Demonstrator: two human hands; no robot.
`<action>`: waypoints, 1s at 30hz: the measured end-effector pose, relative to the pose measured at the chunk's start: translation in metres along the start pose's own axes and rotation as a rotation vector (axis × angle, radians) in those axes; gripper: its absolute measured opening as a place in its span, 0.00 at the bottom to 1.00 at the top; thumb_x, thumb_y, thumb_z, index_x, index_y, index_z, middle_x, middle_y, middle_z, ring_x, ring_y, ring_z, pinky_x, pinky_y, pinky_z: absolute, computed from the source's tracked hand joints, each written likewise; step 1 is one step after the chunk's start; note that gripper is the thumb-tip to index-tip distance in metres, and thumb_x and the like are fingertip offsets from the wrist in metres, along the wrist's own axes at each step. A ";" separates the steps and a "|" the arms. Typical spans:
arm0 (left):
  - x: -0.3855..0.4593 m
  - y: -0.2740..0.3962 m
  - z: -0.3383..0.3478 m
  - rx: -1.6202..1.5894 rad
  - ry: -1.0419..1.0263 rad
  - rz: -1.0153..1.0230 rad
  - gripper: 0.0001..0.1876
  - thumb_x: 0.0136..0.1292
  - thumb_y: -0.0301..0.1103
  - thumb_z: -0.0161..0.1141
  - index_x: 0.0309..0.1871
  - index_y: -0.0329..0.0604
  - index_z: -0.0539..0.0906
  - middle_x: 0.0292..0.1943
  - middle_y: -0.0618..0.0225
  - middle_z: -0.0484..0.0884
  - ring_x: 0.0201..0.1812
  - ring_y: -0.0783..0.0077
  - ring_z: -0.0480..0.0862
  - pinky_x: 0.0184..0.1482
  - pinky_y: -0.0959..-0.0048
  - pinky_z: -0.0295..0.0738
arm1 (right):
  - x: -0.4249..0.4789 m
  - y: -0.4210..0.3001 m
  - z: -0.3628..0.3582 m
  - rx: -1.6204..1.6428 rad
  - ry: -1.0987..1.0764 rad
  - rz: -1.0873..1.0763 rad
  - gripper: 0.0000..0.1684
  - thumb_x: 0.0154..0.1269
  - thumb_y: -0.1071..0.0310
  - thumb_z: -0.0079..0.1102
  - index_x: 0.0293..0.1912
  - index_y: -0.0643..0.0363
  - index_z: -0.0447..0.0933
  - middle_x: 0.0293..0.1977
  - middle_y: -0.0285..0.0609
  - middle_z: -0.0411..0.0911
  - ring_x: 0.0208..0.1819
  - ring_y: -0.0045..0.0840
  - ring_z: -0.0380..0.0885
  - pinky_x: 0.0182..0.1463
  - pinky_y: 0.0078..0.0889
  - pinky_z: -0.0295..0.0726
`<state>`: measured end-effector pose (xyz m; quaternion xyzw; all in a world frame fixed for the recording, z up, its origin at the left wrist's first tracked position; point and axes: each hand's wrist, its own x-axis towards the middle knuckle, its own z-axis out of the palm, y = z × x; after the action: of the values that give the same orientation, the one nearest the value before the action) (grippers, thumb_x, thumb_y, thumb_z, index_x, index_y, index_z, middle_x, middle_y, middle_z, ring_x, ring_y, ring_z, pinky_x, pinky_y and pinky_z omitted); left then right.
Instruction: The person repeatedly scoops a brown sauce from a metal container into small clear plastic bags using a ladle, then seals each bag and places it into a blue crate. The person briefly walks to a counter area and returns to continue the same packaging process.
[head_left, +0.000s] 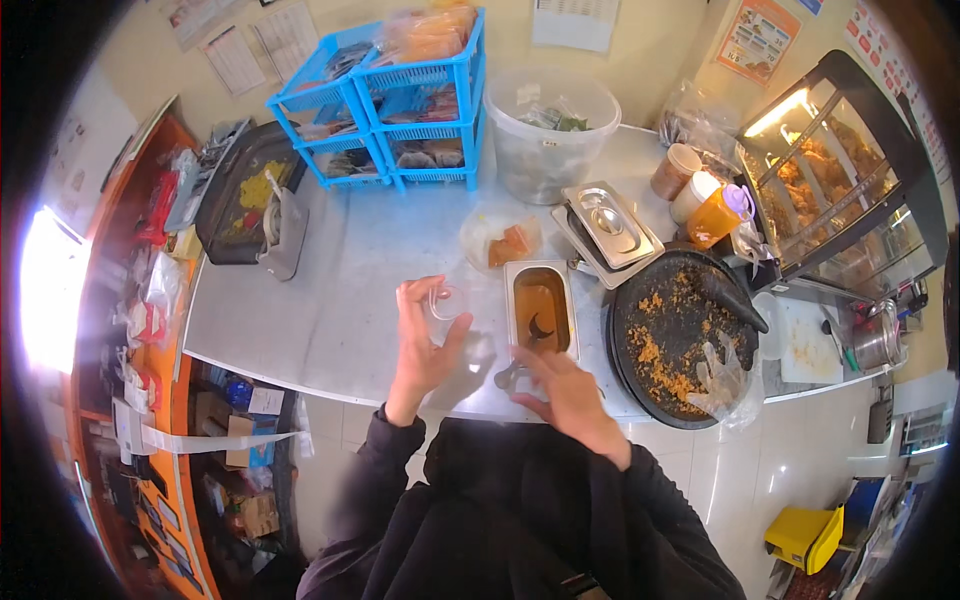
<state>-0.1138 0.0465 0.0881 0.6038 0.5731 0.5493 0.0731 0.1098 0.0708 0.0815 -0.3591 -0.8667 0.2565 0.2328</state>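
My left hand (429, 345) holds a small clear plastic cup (450, 303) between thumb and fingers, raised over the steel table. To its right sits a rectangular stainless steel food pan (510, 300) of brown sauce (538, 289). A dark curved shape, perhaps part of a ladle, shows in the sauce. My right hand (559, 394) is blurred at the pan's near end, thumb and fingers apart. Close to its fingertips is a dark rounded thing (508, 377), perhaps a spoon's bowl; I cannot tell whether the hand grips it.
A large stone mortar (660, 352) with orange crumbs, a pestle (731, 300) and a plastic glove (724, 379) stands right. Behind are steel lids (607, 225), sauce bottles (716, 217), a lidless tub (551, 165) and blue baskets (420, 135). A lit food warmer (832, 172) is far right.
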 end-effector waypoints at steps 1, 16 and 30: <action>-0.002 0.005 0.003 -0.082 0.025 -0.062 0.25 0.61 0.29 0.63 0.60 0.37 0.67 0.46 0.62 0.71 0.49 0.67 0.73 0.53 0.68 0.67 | -0.004 0.001 0.012 0.032 -0.060 0.002 0.24 0.53 0.70 0.67 0.52 0.49 0.78 0.31 0.39 0.78 0.33 0.34 0.79 0.35 0.33 0.77; -0.042 0.006 0.017 -0.496 0.008 -0.466 0.28 0.61 0.25 0.62 0.65 0.38 0.70 0.49 0.66 0.75 0.54 0.74 0.72 0.58 0.73 0.68 | 0.033 0.098 0.020 0.387 0.406 0.214 0.08 0.64 0.74 0.57 0.43 0.61 0.81 0.34 0.45 0.78 0.32 0.29 0.79 0.36 0.25 0.75; -0.048 0.002 0.021 -0.685 -0.016 -0.585 0.30 0.62 0.28 0.63 0.68 0.34 0.67 0.52 0.65 0.74 0.57 0.71 0.71 0.57 0.74 0.68 | 0.004 0.128 0.005 0.749 0.282 0.569 0.16 0.73 0.64 0.49 0.40 0.67 0.79 0.32 0.43 0.81 0.32 0.22 0.82 0.36 0.22 0.81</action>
<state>-0.0840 0.0202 0.0532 0.3616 0.5040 0.6591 0.4252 0.1686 0.1502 0.0007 -0.5046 -0.5425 0.5527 0.3816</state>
